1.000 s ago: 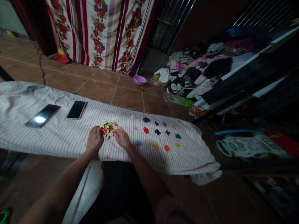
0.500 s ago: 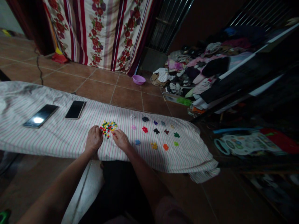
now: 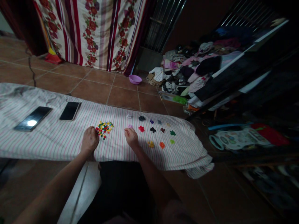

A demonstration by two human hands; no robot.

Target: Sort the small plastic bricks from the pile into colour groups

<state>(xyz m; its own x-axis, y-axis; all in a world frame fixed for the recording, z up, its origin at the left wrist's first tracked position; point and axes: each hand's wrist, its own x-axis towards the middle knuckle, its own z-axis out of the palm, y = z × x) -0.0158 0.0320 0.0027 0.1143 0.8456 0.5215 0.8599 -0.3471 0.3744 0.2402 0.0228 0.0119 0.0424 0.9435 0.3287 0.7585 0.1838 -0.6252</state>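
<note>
One small pink cluster lies toward the counter's far edge from my right hand; my left hand borders small multicoloured pieces; both curled, grip unclear.

middle left: two smartphones, one catching glare | upper left: red broom beside floral striped curtain | upper centre: round purple basin on brown floor tiles | upper right: heaped clothes
</note>
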